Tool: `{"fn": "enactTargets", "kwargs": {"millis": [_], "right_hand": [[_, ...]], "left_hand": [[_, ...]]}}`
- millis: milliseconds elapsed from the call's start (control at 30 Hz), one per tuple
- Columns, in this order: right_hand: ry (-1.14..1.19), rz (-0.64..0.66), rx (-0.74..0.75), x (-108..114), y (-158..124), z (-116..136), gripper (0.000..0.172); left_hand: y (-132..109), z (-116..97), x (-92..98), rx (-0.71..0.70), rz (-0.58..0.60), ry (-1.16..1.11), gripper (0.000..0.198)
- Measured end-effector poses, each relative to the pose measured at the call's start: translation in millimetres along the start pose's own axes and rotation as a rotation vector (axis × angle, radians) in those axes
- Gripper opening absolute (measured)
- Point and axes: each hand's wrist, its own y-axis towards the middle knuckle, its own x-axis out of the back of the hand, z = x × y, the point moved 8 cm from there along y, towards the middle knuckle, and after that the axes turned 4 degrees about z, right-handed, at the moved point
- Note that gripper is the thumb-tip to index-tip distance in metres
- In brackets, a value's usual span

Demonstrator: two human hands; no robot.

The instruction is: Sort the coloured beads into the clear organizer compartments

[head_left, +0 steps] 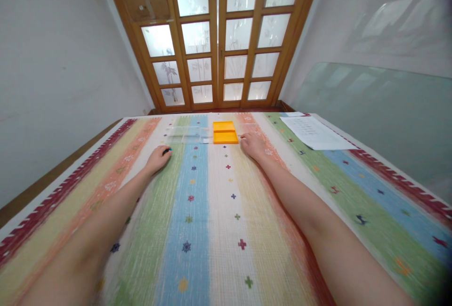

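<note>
My left hand [158, 160] rests on the tablecloth at the left with its fingers curled in. A small dark and blue thing [167, 150] shows at its fingertips, too small to name. My right hand [253, 145] lies just right of an orange two-part tray [226, 137], palm down, its fingers loosely bent and slightly apart, with nothing visible in them. The fingertips are close to the tray's right edge; whether they touch it I cannot tell. Between my left hand and the tray lies a clear plastic case [185, 134] with compartments.
White printed sheets [314, 132] lie at the far right of the table. The striped tablecloth [190, 259] covers the table, whose far edge faces wooden glass-paned doors [218, 66]. A pale glass panel [381, 113] leans by the right wall.
</note>
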Motion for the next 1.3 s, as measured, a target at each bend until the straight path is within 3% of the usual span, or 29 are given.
{"fn": "enactTargets", "kwargs": {"millis": [400, 600, 733, 900, 1100, 1300], "right_hand": [[0.029, -0.017, -0.019, 5.5, 1.4, 0.0, 0.031], [0.087, -0.033, -0.035, 17.9, 2.2, 3.0, 0.03], [0.152, -0.054, 0.004, 29.4, 2.3, 15.5, 0.029], [0.245, 0.038, 0.107, 31.0, 2.6, 52.1, 0.026], [0.391, 0.13, 0.236, 28.2, -6.7, 105.7, 0.021], [0.398, 0.164, 0.197, 10.0, -15.4, 114.9, 0.019]], "left_hand": [[2.5, -155.1, -76.6, -0.364, 0.18, 0.035, 0.047], [19.2, -207.7, -104.7, -0.482, 0.195, 0.034, 0.046], [26.0, -232.7, -111.3, -0.573, 0.21, -0.025, 0.042], [29.3, -234.4, -106.1, -0.618, 0.225, -0.049, 0.041], [27.6, -200.9, -90.8, -0.575, 0.22, -0.004, 0.045], [16.7, -169.7, -78.1, -0.573, 0.263, -0.017, 0.049]]}}
